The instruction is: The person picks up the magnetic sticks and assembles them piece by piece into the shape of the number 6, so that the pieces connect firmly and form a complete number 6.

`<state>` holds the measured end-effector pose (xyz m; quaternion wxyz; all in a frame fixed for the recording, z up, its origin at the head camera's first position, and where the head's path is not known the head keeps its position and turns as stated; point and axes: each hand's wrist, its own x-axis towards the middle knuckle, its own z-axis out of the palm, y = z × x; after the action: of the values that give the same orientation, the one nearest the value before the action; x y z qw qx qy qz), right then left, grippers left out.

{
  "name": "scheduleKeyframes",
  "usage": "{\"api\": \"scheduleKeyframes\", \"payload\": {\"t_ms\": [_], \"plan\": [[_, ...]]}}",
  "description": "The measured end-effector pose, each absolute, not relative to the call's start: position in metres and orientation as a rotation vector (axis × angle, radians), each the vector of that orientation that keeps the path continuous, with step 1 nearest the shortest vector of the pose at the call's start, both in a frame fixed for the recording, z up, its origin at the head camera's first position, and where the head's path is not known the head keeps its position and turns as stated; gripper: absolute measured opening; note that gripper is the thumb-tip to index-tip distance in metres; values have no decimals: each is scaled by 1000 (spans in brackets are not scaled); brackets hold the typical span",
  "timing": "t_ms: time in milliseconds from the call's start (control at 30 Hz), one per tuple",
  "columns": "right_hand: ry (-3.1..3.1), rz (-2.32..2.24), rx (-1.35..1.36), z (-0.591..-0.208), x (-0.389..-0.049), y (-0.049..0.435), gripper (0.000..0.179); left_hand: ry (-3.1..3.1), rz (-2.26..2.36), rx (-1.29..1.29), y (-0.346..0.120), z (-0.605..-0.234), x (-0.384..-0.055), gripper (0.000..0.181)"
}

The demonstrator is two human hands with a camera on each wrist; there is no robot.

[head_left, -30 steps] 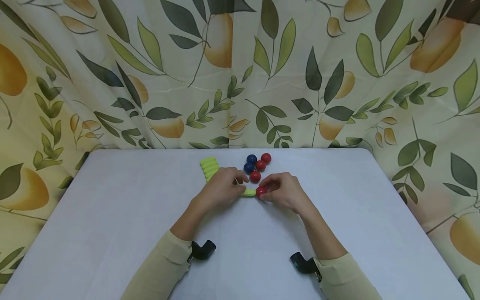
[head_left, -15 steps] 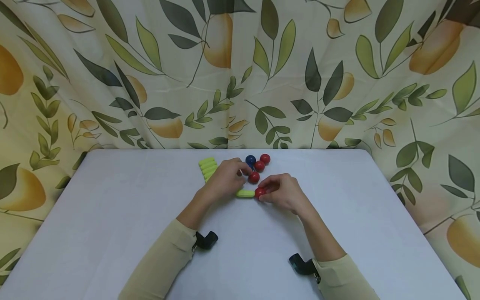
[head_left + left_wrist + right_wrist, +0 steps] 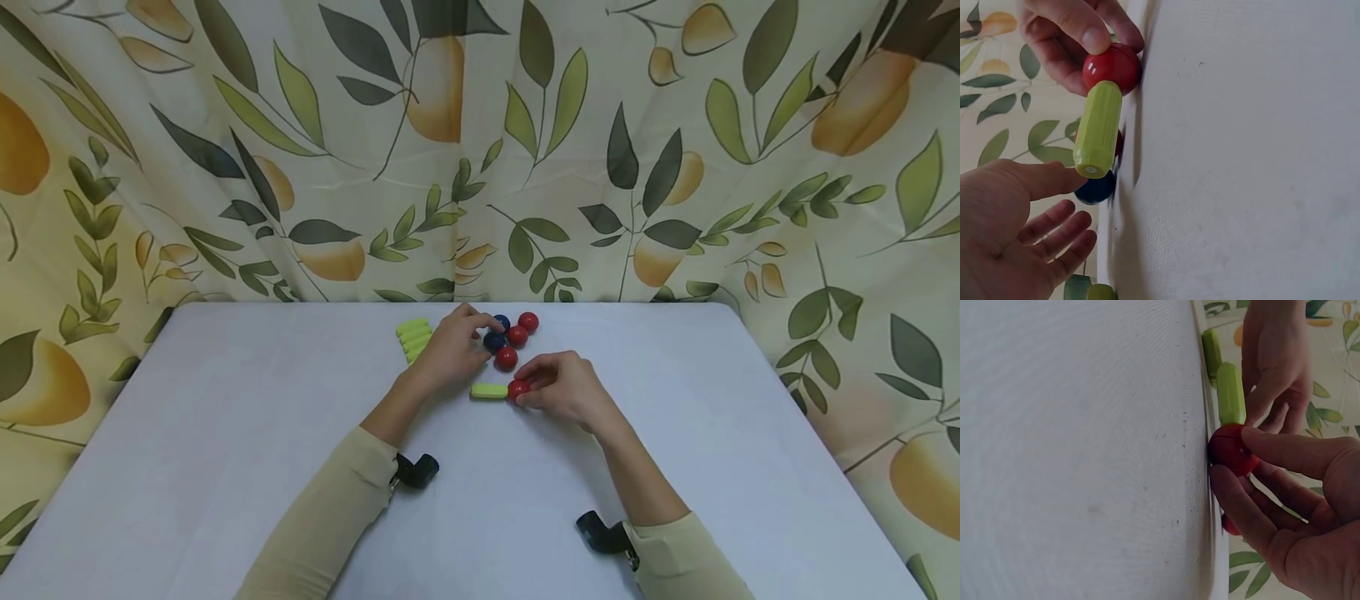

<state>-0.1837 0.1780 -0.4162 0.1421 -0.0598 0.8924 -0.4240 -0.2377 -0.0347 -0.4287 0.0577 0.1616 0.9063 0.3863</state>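
Observation:
My right hand [image 3: 566,387] pinches a red ball [image 3: 1232,450] between thumb and fingertips. A ribbed lime-green rod [image 3: 1099,128] is joined end-on to this ball, a small pale disc showing in its free end. My left hand [image 3: 455,350] reaches over to a blue ball [image 3: 494,342], thumb and forefinger spread on either side of it. In the left wrist view, that hand's fingers are extended and the blue ball [image 3: 1095,190] lies just beyond the thumb; whether they touch is unclear. Next to it sit another blue ball [image 3: 502,322] and red balls [image 3: 506,358].
More lime-green rods [image 3: 413,336] lie side by side to the left of my left hand, partly hidden by it. All of it is on a white-covered table [image 3: 225,467]. A leaf-and-fruit patterned curtain [image 3: 480,150] hangs behind the far edge.
My left hand has left the green rod and moved up and to the right, to the blue balls. The right hand keeps its pinch on the red ball, almost in place.

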Motion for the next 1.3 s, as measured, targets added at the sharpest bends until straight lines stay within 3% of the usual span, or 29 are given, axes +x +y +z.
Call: {"api": "scheduleKeyframes", "payload": {"t_ms": [1300], "plan": [[2578,-1236,-165,-419,-184,179,27,2767,1232,540,-41,-439,-241,28]]}}
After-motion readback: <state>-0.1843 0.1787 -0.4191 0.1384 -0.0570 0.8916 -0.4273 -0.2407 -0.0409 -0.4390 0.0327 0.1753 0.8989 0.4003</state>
